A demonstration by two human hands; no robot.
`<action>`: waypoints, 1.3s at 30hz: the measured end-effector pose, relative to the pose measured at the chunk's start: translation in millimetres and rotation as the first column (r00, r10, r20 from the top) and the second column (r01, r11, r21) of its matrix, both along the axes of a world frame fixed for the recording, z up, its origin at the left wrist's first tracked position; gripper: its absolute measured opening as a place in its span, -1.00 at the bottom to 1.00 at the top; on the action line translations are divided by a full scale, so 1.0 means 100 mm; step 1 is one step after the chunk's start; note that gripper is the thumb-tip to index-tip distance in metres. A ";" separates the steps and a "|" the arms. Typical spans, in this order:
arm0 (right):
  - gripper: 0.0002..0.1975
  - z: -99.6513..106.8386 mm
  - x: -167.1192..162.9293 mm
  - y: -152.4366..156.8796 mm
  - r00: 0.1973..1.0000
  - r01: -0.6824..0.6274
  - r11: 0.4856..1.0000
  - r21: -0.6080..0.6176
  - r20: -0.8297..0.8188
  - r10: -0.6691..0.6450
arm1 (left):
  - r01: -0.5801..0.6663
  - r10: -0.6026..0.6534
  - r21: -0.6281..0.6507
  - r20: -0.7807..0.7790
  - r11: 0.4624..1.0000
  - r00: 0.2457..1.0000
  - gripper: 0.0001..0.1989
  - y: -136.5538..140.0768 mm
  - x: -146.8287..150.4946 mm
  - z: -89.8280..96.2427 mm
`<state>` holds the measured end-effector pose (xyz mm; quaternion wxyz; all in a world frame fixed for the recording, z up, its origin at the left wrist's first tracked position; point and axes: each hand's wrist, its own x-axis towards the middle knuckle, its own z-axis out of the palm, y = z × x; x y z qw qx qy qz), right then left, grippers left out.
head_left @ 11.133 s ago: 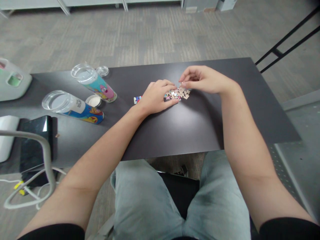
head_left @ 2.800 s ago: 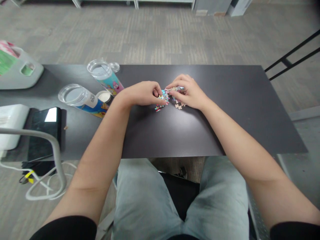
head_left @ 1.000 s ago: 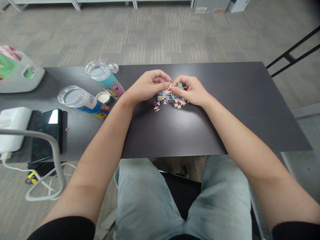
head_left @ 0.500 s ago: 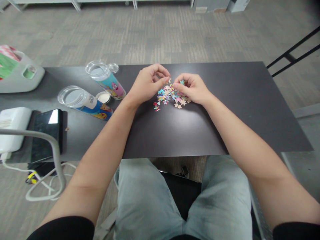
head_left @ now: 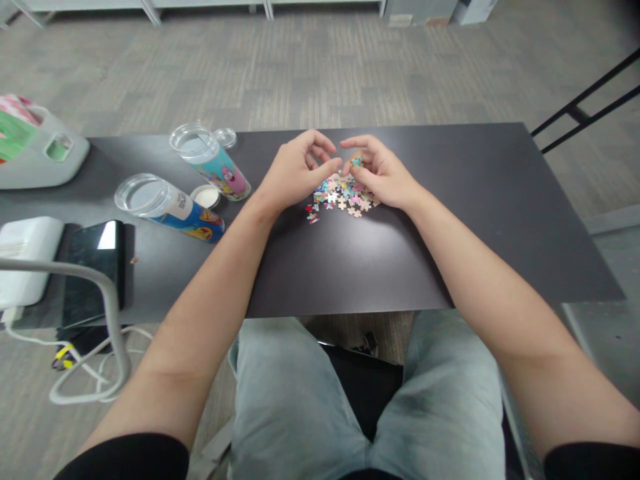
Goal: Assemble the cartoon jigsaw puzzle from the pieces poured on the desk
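pieces: loose heap of puzzle pieces point(head_left: 341, 197) at desk point(head_left: 450, 220) centre, none visibly joined
left hand point(head_left: 295, 172): 9 o'clock of heap, grip half-curled, holding nothing I can see
right hand point(head_left: 379, 175): 3 o'clock, fingertips pinching into the heap
progress: early; assembly all left

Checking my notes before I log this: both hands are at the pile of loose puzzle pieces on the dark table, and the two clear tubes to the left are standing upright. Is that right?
Not quite. The head view shows both clear tubes lying on their sides, not upright. The rest holds: the left hand and right hand are at the puzzle pieces on the dark table.
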<state>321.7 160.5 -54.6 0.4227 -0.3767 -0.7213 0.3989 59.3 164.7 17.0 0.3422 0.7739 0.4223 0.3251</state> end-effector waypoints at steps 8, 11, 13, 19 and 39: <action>0.13 0.13 0.00 -0.11 1.000 0.002 0.997 0.080 0.028 -0.005 | 0.071 -0.070 0.047 -0.025 0.996 0.997 -0.78 -0.10 0.08 0.03; 0.13 0.18 -0.02 -0.15 1.000 0.010 0.997 0.071 0.021 -0.011 | 0.042 -0.041 0.031 -0.031 0.999 0.999 -0.83 -0.09 0.08 0.03; 0.14 0.20 -0.02 -0.16 1.000 0.019 0.998 0.064 0.005 -0.019 | 0.023 -0.022 0.031 -0.030 0.999 0.999 -0.84 -0.08 0.08 0.03; 0.00 0.25 0.09 -0.15 0.996 0.028 0.995 0.094 0.083 -0.036 | -0.016 0.017 0.036 -0.025 0.999 1.000 -0.82 -0.02 0.00 0.04; -0.51 0.42 0.41 -0.18 0.832 -0.007 0.991 0.134 0.550 -0.068 | 0.287 -0.236 0.100 -0.351 0.953 0.906 -0.60 0.09 -0.16 -0.11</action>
